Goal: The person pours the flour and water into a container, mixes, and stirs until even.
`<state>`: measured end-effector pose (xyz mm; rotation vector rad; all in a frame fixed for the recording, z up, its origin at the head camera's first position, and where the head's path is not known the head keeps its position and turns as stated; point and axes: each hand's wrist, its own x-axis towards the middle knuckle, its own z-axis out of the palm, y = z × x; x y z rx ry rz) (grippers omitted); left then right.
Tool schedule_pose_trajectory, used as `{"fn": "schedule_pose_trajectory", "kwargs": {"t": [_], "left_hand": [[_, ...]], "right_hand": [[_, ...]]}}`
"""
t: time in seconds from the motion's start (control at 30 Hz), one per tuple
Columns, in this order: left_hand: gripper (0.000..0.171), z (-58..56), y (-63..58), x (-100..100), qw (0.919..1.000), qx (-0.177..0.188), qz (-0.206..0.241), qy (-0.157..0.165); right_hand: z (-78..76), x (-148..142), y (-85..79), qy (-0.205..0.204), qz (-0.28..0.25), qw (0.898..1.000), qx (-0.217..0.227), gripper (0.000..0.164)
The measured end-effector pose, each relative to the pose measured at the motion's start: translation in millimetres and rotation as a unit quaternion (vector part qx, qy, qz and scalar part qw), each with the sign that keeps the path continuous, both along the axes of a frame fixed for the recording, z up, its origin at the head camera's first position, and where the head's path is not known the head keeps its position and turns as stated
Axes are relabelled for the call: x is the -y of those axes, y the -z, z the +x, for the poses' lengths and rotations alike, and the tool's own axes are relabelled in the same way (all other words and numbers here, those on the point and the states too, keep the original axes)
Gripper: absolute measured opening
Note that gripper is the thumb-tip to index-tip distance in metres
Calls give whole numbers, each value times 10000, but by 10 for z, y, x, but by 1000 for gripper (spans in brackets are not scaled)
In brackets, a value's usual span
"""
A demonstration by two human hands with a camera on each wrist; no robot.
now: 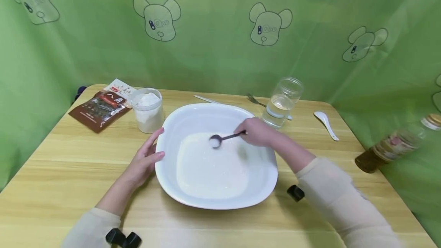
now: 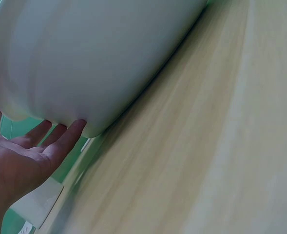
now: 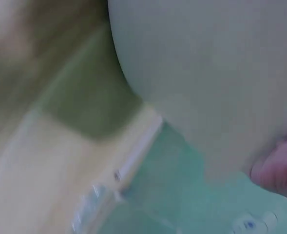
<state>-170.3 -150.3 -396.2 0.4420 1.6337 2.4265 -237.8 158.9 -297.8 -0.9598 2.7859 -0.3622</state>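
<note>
A large white basin [image 1: 217, 201] stands mid-table. My left hand [image 1: 142, 163] touches its left outer side and rim with spread fingers; the left wrist view shows the fingertips [image 2: 77, 126] against the outer wall. Over the basin's inside, my right hand [image 1: 256, 131] grips the handle of a small dark spoon [image 1: 231, 136]. Its bowl is blurred and looks white inside; I cannot tell what that is. The basin's inside is all white, so any contents are hard to make out. Only part of the right hand [image 3: 279, 168] shows in the right wrist view, beyond the basin.
Behind the basin's left side stand a jar of white powder [image 1: 149, 114] and a brown spice packet [image 1: 100, 110]. At the back right are a glass jar of clear liquid [image 1: 279, 106], a fork [image 1: 255, 100] and a white spoon [image 1: 326, 124]. A bottle of brown liquid [image 1: 389, 148] leans at far right.
</note>
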Motion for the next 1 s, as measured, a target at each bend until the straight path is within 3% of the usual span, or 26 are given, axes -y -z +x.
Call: {"fn": "schedule_pose_trajectory", "kwargs": {"t": [0.1,0.2,0.3,0.4,0.5,0.6,0.67,0.73,0.8,0.87,1.0], "left_hand": [[68,4,8,-9,10000,28,4,-6],[68,9,10,-6,10000,55,-5,-10],[68,14,4,7,9999,79,-52,-41],[68,16,-4,21,9999,108,-88,-89],[68,14,-10,27,9998,127,-93,-87],[68,14,-9,26,9999,126,-84,-79],[68,13,-5,22,9999,121,-69,-73],[68,12,1,15,9999,121,-45,-51],[68,10,7,5,9999,124,-30,-23],[67,7,13,-2,9999,116,-23,0],[67,1,15,-6,10000,65,-56,-30]], "right_hand": [[-8,207,127,-384,-525,9977,176,18],[74,335,172,-670,-806,9906,883,18],[189,304,132,-976,-755,9792,1612,19],[262,115,46,-1158,-573,9715,1987,19],[257,-131,-41,-675,-522,9763,1990,20],[170,-285,-104,457,-640,9810,1771,19],[82,-288,-111,1178,-759,9784,1522,18],[-5,-216,-86,1643,-872,9739,1299,18],[-71,-84,-32,1769,-1017,9723,1143,19],[-102,76,35,1642,-1147,9730,1144,19],[-20,357,100,869,-1197,9739,1724,21]]}}
